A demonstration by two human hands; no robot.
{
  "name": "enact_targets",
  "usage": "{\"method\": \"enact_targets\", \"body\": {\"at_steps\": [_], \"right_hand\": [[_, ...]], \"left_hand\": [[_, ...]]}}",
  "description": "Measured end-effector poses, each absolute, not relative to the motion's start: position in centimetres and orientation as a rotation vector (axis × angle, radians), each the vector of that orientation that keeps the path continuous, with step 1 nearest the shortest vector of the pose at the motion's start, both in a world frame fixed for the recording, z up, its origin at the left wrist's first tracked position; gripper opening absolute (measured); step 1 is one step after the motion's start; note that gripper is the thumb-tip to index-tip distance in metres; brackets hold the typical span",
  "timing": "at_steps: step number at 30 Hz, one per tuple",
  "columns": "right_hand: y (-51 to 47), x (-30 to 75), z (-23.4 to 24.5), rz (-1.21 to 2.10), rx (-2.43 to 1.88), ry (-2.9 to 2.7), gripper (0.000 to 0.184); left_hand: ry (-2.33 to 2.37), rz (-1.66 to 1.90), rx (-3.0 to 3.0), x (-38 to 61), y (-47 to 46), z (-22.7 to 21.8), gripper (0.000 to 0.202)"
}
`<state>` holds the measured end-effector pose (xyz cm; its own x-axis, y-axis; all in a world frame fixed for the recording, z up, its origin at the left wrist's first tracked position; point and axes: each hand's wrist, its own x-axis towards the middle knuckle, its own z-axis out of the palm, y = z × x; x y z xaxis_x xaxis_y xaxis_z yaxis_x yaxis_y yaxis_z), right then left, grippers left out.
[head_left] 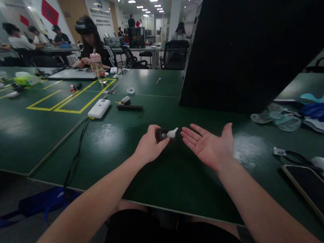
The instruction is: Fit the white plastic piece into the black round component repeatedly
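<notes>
Black gadget pinched by left hand fingers; right hand spread; table edge near.

No text reads clearly; the far wall banner perhaps carries blurred characters.

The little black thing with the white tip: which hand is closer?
Left. The left hand grips the black thing; the right hand lies open, palm up, just right of it.

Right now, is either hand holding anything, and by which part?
The left hand holds a small black object by its black end, white tip free. The right hand is open and empty.
</notes>
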<state>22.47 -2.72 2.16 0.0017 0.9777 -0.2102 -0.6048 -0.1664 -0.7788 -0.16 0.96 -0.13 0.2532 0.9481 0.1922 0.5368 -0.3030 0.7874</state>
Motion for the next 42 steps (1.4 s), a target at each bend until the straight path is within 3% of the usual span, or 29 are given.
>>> {"method": "enact_targets", "body": {"at_steps": [6, 11, 16, 31, 36, 42], "right_hand": [[-2.6, 22.4, 2.2, 1.536, -0.906, -0.528, 0.088], [-2.4, 22.2, 1.0, 1.329, -1.163, -0.675, 0.022], [-2.4, 21.9, 0.1, 1.049, -1.318, -0.919, 0.026], [-3.5, 21.1, 0.8, 0.942, -1.225, -1.330, 0.045], [-4.0, 20.6, 1.1, 0.753, -1.364, -1.663, 0.024], [-4.0, 20.8, 1.1, 0.633, -1.494, -1.714, 0.027]], "left_hand": [[1.235, 0.878, 1.964, 0.1, 0.5, 0.1, 0.044], [1.217, 0.821, 1.982, 0.1, 0.3, 0.3, 0.044], [1.207, 0.778, 1.996, 0.1, 0.1, 0.6, 0.043], [1.208, 0.757, 2.087, 0.2, 0.0, 0.2, 0.043], [1.213, 0.724, 2.144, 0.2, -0.1, 0.1, 0.044], [1.184, 0.717, 2.158, 0.2, -0.2, 0.3, 0.044]]}}
